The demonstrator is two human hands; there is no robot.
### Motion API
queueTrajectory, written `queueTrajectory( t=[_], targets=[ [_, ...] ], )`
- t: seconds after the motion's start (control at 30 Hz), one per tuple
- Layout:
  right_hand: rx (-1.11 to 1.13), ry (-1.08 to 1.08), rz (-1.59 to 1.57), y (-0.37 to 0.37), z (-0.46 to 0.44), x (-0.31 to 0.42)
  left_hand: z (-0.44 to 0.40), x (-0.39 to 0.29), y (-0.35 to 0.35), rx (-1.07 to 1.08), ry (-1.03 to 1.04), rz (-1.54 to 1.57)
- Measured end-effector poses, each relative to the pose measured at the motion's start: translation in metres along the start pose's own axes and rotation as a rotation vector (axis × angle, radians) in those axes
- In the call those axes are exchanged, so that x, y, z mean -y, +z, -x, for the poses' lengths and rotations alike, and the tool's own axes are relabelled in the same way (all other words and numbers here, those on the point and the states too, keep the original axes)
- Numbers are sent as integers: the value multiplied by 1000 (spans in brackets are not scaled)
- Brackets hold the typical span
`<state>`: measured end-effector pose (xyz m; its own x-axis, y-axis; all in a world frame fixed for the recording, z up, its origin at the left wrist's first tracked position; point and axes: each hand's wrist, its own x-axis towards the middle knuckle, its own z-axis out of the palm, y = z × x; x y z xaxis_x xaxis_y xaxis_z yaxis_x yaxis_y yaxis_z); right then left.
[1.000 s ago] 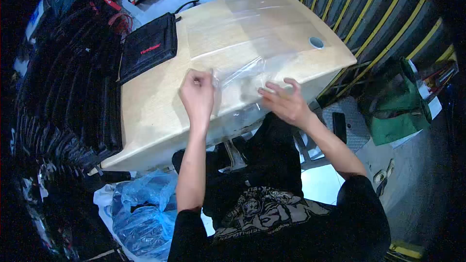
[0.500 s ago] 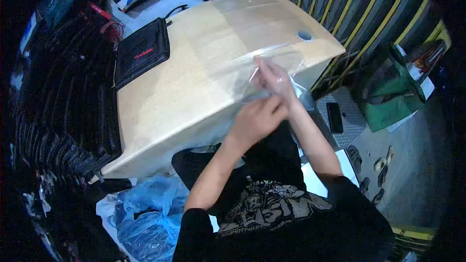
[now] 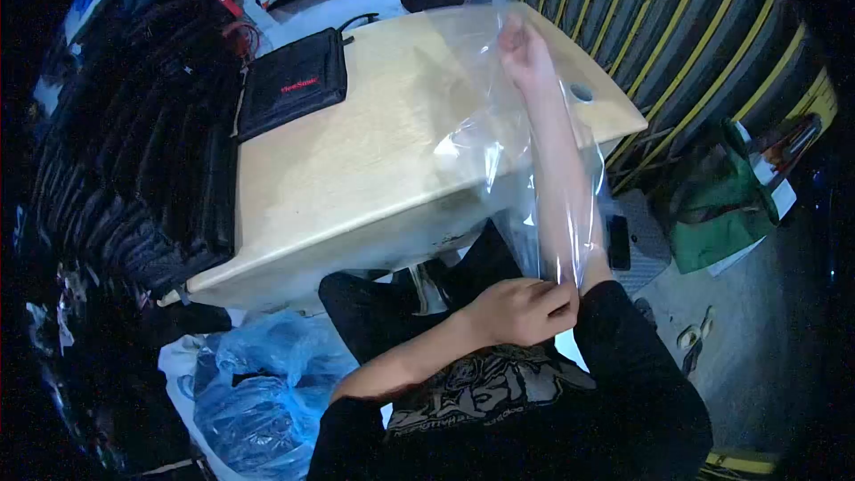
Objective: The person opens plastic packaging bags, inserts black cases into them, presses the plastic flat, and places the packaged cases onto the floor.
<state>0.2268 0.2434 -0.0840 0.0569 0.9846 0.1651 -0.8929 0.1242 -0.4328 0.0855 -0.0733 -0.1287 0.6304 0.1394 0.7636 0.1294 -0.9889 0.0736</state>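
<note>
A clear plastic bag is drawn over my right forearm like a sleeve, its far part spreading above the table. Inside it, my right hand is raised over the table's far right portion, fingers curled in and nothing visible in them. My left hand pinches the bag's near edge close to my right elbow, in front of my shirt. Beneath the bag lies the pale wooden table, with a round hole near its right corner.
A black laptop sleeve lies on the table's left. Beside it rises a tall stack of similar black cases. Blue plastic bags sit at lower left. To the right are a green bag, a phone and striped dark panels.
My right hand has reached forward, and the plastic bag now covers its forearm. My left hand has pulled the bag's edge back towards my body. The view has shifted slightly.
</note>
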Motion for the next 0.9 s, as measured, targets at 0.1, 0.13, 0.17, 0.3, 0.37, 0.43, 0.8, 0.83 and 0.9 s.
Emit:
queueTrajectory(
  t=[0.1,0.13,0.17,0.3,0.37,0.43,0.8,0.83,0.9],
  targets=[
    [69,-210,275,-20,-24,0,-13,-9,-17,-108,44,24],
    [111,-332,535,-46,-45,2,-18,-12,-21,-132,67,21],
    [130,-467,763,-74,-68,5,-23,-18,-21,-124,136,5],
    [178,-52,321,-55,-59,1,-44,-25,-32,-221,144,31],
    [114,-307,705,-52,-54,-6,-55,-30,-43,-225,158,32],
    [49,-570,1085,-49,-53,-13,-61,-33,-55,-215,178,-2],
    [-196,-170,-120,40,-76,12,3,-68,-51,-134,-381,-447],
    [-236,-193,-198,43,-82,7,0,-71,-52,-42,-437,-387],
    [-138,-296,-142,42,-87,-2,-8,-57,-49,121,-909,27]
  ],
)
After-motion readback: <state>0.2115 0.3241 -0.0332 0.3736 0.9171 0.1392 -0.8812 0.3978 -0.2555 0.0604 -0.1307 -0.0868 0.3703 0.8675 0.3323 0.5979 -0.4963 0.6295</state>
